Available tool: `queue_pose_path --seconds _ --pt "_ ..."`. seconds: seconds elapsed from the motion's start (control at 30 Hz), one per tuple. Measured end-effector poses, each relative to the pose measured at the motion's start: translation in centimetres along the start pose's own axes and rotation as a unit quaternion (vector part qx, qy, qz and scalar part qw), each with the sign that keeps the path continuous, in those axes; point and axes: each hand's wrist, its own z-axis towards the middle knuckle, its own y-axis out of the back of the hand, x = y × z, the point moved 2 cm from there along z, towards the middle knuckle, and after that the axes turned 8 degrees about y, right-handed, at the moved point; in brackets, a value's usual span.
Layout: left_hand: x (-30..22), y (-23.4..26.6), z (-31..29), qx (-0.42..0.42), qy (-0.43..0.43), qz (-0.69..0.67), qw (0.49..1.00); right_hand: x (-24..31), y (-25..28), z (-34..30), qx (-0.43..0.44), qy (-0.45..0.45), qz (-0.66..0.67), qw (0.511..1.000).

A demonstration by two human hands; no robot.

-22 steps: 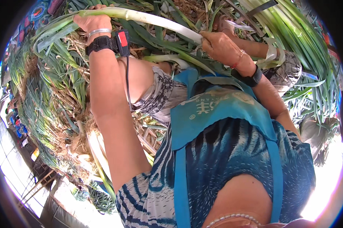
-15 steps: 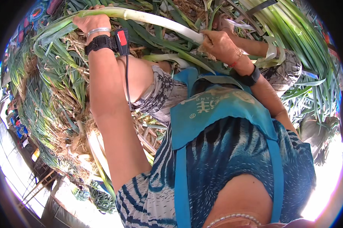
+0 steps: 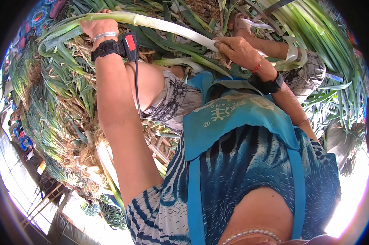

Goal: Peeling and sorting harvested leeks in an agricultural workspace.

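A long green onion (image 3: 168, 26) spans the space between my hands, bowed, white toward the right and green toward the left. My left hand (image 3: 98, 26) is closed round its green leafy part at the upper left. At the white root end, my right hand (image 3: 237, 51) has its thumb and fingers closed on the stalk. Brownish roots (image 3: 223, 59) hang just beneath those fingers. Part of the right fingers' grip is hidden behind the hand. Loose green leaves (image 3: 164, 41) lie below the stalk.
Heaped green onions (image 3: 53, 118) with dry roots and leaves fill the left side. A bundle of long green onions (image 3: 315, 36) lies at the upper right, near a flat grey strip (image 3: 274, 8). My blue apron (image 3: 237, 118) and bent knees are close below my hands.
My right hand has turned slightly, with more of its back showing, and shifted a little at the root end. The onion's white end sits slightly lower. My left hand keeps its hold.
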Motion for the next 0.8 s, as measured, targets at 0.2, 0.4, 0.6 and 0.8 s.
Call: queue_pose_path --seconds 0.2,0.4,0.6,0.8 --pt "0.6 1.5 1.3 -0.042 0.015 0.061 0.997 0.3 -0.9 -0.2 0.009 -0.018 0.034 0.999" --pt "0.7 1.6 2.1 -0.007 0.047 0.037 0.998 -1.6 -2.0 -0.2 -0.025 0.019 -0.010 0.999" --pt "0.1 0.2 1.2 0.122 0.113 -0.053 0.985 -2.3 -1.5 0.2 -0.113 0.013 0.027 0.993" --pt "-0.4 -1.4 -0.8 0.364 0.212 -0.202 0.884 -2.3 -1.1 -0.2 -0.147 -0.068 0.111 0.981"
